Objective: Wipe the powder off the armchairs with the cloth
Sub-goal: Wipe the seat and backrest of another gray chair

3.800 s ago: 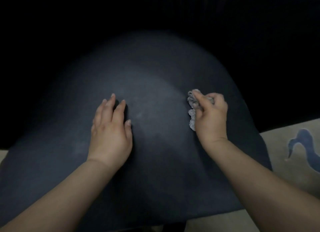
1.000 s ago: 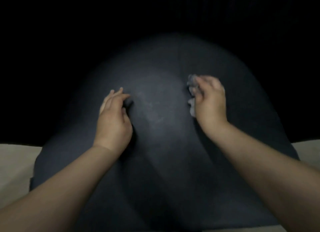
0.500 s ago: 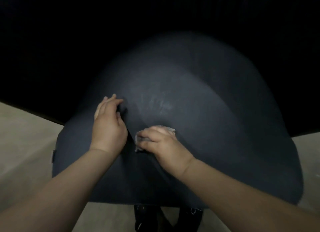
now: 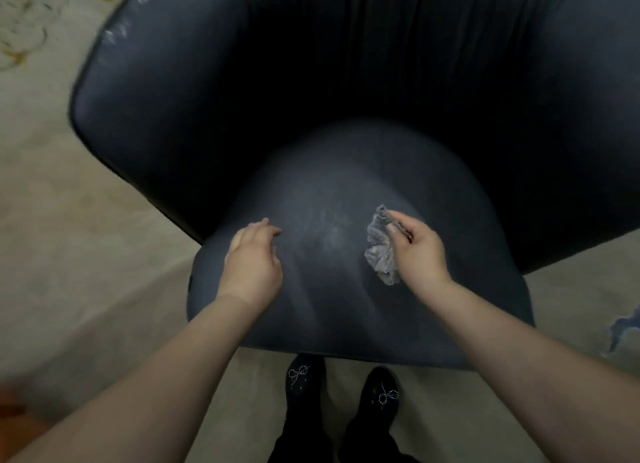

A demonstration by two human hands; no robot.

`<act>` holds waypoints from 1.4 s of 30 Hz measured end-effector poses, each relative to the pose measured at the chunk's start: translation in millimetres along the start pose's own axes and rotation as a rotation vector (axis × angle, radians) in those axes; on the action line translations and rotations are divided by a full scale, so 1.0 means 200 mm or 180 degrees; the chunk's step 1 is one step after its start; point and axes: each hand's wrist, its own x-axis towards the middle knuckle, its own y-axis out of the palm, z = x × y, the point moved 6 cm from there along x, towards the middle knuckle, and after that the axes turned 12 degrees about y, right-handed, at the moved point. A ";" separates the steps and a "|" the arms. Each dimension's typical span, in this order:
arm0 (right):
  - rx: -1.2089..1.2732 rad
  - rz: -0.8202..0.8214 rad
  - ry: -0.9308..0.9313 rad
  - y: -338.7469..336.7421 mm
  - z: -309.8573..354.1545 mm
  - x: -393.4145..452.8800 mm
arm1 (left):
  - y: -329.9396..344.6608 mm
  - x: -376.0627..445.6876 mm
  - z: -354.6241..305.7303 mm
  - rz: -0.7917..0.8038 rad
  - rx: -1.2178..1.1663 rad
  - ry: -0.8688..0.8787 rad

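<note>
Pinching one crumpled grey cloth over the seat of the one dark armchair, the right hand hangs beside faint powder smears, the left hand loosely curled, holding nothing, above two black shoes.

right hand pinches crumpled grey cloth | left hand, fingers curled, over dark leather armchair seat | faint white powder between
</note>
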 end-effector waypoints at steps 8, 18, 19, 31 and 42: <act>0.0389 0.0176 0.0461 -0.31 0.31 -0.34 | -0.44 -0.16 -0.27 0.0061 0.0101 0.0075; 0.1407 0.1208 0.1279 -0.16 0.63 -0.62 | -0.87 -0.38 -0.20 0.0192 0.0532 -0.0045; 0.1413 0.1259 0.1280 -0.14 0.65 -0.64 | -0.90 -0.38 -0.18 0.0209 0.0552 -0.0061; 0.1896 0.0705 0.1271 0.47 1.00 -0.84 | -1.43 -0.18 0.33 0.0511 0.0771 0.0467; 0.2503 0.0131 0.1338 0.75 1.18 -0.91 | -1.70 0.20 0.60 0.0889 0.0900 0.1075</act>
